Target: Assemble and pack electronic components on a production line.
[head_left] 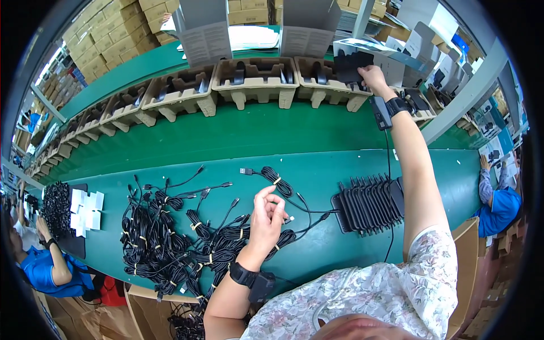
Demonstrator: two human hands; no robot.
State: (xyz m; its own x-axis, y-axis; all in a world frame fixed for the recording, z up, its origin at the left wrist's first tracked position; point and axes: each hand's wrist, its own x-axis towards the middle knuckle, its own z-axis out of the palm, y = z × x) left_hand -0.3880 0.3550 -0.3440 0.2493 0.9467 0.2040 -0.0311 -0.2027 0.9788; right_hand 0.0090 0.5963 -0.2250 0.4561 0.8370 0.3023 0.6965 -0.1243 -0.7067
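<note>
At the far right, my right hand [374, 78] is closed on a flat black piece [352, 65], which is over a brown moulded-pulp tray [334, 89]. My left hand [267, 220] hovers at mid-table with its fingers curled. What it holds, if anything, is hidden; a small white-tipped connector [289, 220] shows beside it. Just beyond that hand lies a black cable bundle [276, 181] tied with a pale band and ending in a USB plug [246, 171]. To its right, a row of thin black slabs [368, 205] stands packed on edge.
A heap of tied black cables [164, 238] covers the table's left-centre. More pulp trays [181, 97] line the raised green shelf, with grey open boxes [204, 34] behind. White cards [86, 211] lie far left. People in blue work at left [54, 269] and right [501, 207].
</note>
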